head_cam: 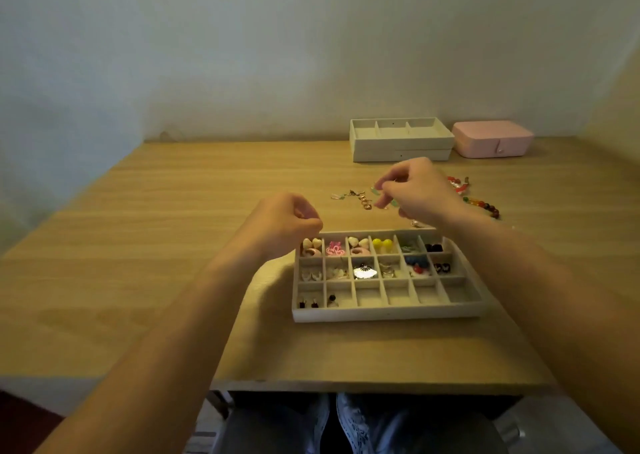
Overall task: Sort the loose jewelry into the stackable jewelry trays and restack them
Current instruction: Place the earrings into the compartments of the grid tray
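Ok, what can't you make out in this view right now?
Head view only:
Left hand: curled fingers hide whether it holds anything.
Green piece pinched by the right hand: too blurred to identify.
Beaded bracelet: partly hidden behind the right wrist.
Lower tray at the back: contents covered by the upper tray.
Pink box: closed, contents hidden.

On the wooden counter (138, 263) are laid a divided tray (384, 314), 2 stacked trays (398, 148), a pink box (491, 140) just beside them, and loose jewelry (360, 199) between.

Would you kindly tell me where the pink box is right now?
In the head view, the pink box sits far back on the right of the table, just right of the stacked trays.
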Available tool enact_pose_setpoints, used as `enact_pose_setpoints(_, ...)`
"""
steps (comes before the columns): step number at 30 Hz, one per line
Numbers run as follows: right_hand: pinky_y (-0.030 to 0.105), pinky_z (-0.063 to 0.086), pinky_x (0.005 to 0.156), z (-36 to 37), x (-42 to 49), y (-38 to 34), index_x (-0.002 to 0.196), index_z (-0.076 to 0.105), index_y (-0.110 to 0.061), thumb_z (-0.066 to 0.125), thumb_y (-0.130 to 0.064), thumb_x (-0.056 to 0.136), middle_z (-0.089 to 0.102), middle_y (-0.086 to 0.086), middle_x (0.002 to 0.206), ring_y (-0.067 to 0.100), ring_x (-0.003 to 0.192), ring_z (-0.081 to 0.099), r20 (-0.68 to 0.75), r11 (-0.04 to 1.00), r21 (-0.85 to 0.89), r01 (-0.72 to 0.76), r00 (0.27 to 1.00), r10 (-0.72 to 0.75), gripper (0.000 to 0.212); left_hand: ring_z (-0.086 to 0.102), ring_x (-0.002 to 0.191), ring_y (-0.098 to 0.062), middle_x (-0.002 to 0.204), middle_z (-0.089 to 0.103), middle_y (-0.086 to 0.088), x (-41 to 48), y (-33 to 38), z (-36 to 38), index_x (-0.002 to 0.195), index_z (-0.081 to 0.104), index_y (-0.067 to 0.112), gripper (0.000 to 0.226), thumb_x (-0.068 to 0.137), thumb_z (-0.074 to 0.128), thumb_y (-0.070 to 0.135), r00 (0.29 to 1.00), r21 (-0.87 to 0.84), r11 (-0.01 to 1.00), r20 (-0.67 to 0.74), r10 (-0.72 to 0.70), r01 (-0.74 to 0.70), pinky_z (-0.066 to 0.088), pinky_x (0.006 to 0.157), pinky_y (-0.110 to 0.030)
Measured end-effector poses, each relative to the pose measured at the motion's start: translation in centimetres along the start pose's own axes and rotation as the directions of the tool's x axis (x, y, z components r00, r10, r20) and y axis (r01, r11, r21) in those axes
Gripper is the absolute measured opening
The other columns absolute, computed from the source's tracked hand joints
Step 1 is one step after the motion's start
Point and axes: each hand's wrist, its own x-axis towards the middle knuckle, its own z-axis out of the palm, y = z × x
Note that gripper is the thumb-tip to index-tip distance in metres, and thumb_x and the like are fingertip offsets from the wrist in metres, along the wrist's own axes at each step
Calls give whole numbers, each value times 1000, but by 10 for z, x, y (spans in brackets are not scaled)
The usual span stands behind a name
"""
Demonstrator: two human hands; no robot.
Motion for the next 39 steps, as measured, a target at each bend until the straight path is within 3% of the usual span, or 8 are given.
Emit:
enact_pose_setpoints(4, 27, 48, 57, -5, 33, 17, 100, 72, -15, 54, -11, 102, 75, 1, 83, 12, 69, 65, -84, 997, 56, -51, 995, 56, 19, 65, 71, -13, 86, 70, 0, 43, 10, 14, 87, 69, 22, 6, 91, 65, 22, 1000, -62, 998, 1, -5, 5, 44, 54, -23)
enact_pose_setpoints(8, 22, 47, 56, 0, 57, 25, 107, 72, -16, 60, -10, 100, 72, 1, 94, 14, 79, 66, 53, 994, -19, -104, 993, 104, 15, 65, 71, -18, 88, 71, -5, 86, 9, 26, 86, 68, 21, 10, 92, 65, 14, 999, -49, 999, 29, -22, 23, 56, 62, -34)
enact_pose_setpoints(14, 29, 60, 79, 13, 77, 36, 101, 75, -18, 71, -11, 93, 70, -2, 98, 14, 94, 66, 202, 987, -155, -34, 977, 65, 11, 68, 70, -26, 86, 69, -7, 122, -3, 41, 87, 66, 20, 12, 93, 67, 10, 996, -83, 996, 84, -16, 23, 62, 72, -43)
enact_pose_setpoints(20, 21, 53, 76, 13, 86, 47, 107, 73, -25, 74, -17, 91, 69, -10, 98, 6, 94, 64, 283, 978, -203, 46, 959, 13, 18, 66, 65, -16, 86, 69, -6, 129, -17, 45, 90, 63, 22, 12, 94, 67, 11, 997, -133, 991, 82, -9, 20, 59, 59, -30)
enact_pose_setpoints(24, 19, 45, 68, 15, 91, 56, 117, 71, -30, 71, -26, 94, 63, -9, 99, 7, 90, 58, 254, 957, -268, 113, 966, -43, 23, 69, 61, -17, 87, 69, -1, 132, -21, 51, 101, 61, 27, 22, 89, 69, 11, 997, -51, 996, -19, 73, -74, 61, 60, -36)
enact_pose_setpoints(27, 20, 43, 70, 16, 93, 56, 135, 61, -34, 67, -29, 97, 60, -10, 97, 6, 88, 55, 332, 947, -289, 143, 942, -42, 39, 65, 80, -17, 98, 63, 5, 136, -20, 52, 119, 65, 33, 34, 88, 71, 20, 987, 96, 985, -61, 147, -141, 57, 78, -38)
enact_pose_setpoints(34, 20, 40, 63, 24, 99, 55, 141, 53, -45, 57, -20, 100, 53, -13, 86, 5, 76, 52, 406, 943, -289, 167, 913, -38, 48, 55, 95, -12, 102, 50, 7, 138, -14, 54, 130, 62, 42, 36, 94, 65, 42, 979, 315, 928, 39, 199, -201, 41, 80, -28)
enact_pose_setpoints(39, 28, 53, 88, 23, 97, 55, 133, 62, -43, 56, -20, 99, 63, -4, 129, 7, 107, 56, 438, 946, -282, 160, 899, -22, 42, 46, 79, -1, 98, 53, 8, 136, -12, 55, 111, 72, 41, 20, 92, 69, 38, 970, 298, 926, -5, 244, -231, 37, 74, -27)
